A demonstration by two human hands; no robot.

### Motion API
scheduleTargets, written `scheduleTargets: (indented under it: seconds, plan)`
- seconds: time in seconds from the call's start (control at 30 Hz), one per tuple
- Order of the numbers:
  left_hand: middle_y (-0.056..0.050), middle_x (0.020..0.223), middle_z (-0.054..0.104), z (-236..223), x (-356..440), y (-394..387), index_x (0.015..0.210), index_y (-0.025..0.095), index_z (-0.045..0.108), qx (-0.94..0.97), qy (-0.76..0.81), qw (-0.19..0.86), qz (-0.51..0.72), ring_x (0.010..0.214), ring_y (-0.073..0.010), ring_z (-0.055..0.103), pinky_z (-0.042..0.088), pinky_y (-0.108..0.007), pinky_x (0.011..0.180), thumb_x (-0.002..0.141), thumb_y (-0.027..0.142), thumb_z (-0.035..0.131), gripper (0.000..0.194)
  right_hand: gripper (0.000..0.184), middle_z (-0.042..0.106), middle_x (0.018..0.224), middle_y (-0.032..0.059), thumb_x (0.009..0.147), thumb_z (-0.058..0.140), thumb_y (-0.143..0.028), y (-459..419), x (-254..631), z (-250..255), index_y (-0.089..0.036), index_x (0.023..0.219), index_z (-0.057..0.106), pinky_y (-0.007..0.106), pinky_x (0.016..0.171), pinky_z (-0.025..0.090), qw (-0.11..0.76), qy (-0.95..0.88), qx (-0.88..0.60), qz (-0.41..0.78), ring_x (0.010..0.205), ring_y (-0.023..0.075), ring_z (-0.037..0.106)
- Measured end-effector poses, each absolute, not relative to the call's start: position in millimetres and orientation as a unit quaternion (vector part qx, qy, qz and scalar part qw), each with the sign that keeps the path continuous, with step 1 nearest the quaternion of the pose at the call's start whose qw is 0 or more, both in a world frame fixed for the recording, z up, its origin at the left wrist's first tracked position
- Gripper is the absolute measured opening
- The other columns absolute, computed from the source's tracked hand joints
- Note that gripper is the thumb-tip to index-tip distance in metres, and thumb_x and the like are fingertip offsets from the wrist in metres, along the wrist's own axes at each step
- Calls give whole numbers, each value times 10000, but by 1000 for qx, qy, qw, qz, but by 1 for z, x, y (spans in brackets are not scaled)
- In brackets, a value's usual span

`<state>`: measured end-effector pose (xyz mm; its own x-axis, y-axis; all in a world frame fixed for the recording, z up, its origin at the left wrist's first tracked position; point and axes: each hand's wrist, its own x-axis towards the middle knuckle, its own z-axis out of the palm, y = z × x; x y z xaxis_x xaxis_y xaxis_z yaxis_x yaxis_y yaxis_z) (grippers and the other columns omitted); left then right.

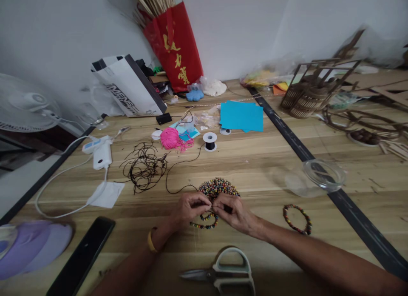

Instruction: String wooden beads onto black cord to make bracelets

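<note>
Scissors (211, 274) nearest. Left hand (188, 209), right hand (237, 213): fingers pinched narrow, contents too small to tell. Bead strand (208, 226) just below, bead pile (219, 186) beyond; loose pinch could spill beads.

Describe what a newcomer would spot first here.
Probably the large red bag, tilted at the back, left of centre. The bright blue sheets in front of it to the right, and the pink yarn ball left of the black thread spool, would likely come next. Nearer, the left hand and right hand are close together at the near edge of a multicoloured bead pile.
</note>
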<state>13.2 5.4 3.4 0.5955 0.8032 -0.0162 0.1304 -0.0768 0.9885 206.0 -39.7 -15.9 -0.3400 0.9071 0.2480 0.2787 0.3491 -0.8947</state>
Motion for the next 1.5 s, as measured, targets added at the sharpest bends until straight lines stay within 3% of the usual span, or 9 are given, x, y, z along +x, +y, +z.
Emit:
scheduleTargets:
  seconds: [0.47,1.5]
  plan:
    - [-86,727,676,1,14,7,748,118,714,735,310,515,313,677,-142,608,471,-230,635,775,297,688,183,194,588,707,31,904,521,-240,-40,206,-17,-155,753,607,233,612,410,393,-726,-407,389,665,137,534]
    - [-85,754,674,5,14,7,756,126,716,698,330,562,297,718,-155,618,482,-233,645,752,301,708,175,217,569,700,27,916,487,-267,-41,207,-10,-157,754,581,238,608,409,387,-724,-402,407,653,132,505]
